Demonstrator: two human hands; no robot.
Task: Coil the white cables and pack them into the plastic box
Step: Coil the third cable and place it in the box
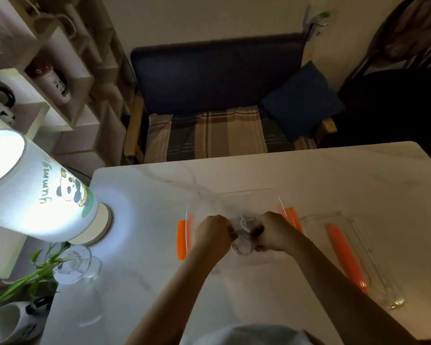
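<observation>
Both forearms reach in from the near edge; the left hand (215, 234) and right hand (274, 231) have their fingers curled, pinching a small bundle of white cable (244, 239) between them, held over the open clear plastic box (184, 241) with orange latches; its lid (343, 255) lies just to the right on the marble table (147, 195). Such cable looks light, limp and springy, likely to uncoil; best pinched across all loops at opposite sides.

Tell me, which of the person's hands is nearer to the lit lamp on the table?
Left. The left hand works on the lamp's side of the white cable; the right hand is beyond it.
</observation>
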